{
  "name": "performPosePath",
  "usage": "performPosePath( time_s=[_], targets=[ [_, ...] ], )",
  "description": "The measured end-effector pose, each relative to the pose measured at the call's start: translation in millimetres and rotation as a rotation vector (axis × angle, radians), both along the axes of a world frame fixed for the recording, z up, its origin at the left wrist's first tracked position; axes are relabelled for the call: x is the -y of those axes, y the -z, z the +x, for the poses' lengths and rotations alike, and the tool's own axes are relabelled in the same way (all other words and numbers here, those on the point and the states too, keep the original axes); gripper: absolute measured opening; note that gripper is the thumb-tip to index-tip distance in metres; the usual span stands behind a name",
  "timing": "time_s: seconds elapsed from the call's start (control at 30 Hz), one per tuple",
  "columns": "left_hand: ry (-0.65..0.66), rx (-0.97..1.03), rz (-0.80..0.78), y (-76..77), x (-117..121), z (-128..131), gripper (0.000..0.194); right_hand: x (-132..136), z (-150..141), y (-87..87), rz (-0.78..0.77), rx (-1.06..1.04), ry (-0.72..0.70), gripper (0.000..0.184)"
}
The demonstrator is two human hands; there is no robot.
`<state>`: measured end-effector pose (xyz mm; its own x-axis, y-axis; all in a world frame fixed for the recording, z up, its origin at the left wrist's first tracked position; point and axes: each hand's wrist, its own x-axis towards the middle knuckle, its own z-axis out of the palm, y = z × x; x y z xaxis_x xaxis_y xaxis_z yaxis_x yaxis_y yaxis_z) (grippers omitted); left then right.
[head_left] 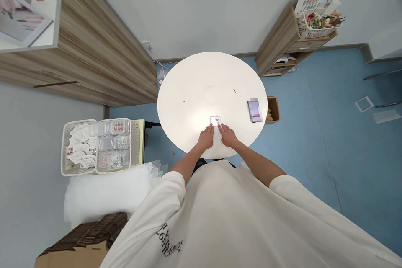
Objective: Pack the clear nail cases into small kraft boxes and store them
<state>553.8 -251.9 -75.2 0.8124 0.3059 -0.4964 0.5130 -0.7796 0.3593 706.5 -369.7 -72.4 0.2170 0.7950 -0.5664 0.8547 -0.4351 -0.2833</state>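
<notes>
A small clear plastic packet with a white card and dark print lies near the front of the round white table. My left hand rests on the tabletop, its fingers stretched out to the packet's near left corner. Mirroring it, my right hand has its fingers extended to the near right corner. The fingertips touch the packet's near edge or lie right against it; neither hand is wrapped round it. Farther right on the table is a phone, its screen blurred out.
To the left, one white basket contains paper packets and another clear plastic boxes. White foam sheets and a cardboard box are nearer me. A brown box stands right of the table. Wooden cabinets line the wall.
</notes>
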Motion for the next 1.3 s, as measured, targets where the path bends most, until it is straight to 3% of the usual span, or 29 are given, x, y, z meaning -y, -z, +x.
performPosePath(
  time_s=[0.33,0.57,0.8,0.97,1.13,1.3],
  targets=[
    [0.01,-0.121,0.058,-3.5,3,16,0.1,-9,2,-1.4,-0.051,0.02,-0.01,0.09],
    [-0.014,-0.13,-0.005,-12.3,-4,16,0.103,-12,3,-4.4,-0.055,-0.01,0.017,0.091],
    [-0.086,-0.15,-0.047,-16.2,16,-25,0.104,6,9,0.6,-0.007,-0.072,-0.012,0.089],
    [-0.175,-0.188,-0.082,-25.5,30,-58,0.097,14,3,-5.6,-0.002,-0.073,-0.026,0.085],
    [-0.29,-0.182,-0.064,-35.8,35,-101,0.092,8,-30,-19.2,0.025,-0.075,-0.094,0.075],
    [-0.427,-0.12,-0.003,-42.5,33,-153,0.085,-12,-83,-26.7,0.101,-0.091,-0.178,0.063]
  ],
)
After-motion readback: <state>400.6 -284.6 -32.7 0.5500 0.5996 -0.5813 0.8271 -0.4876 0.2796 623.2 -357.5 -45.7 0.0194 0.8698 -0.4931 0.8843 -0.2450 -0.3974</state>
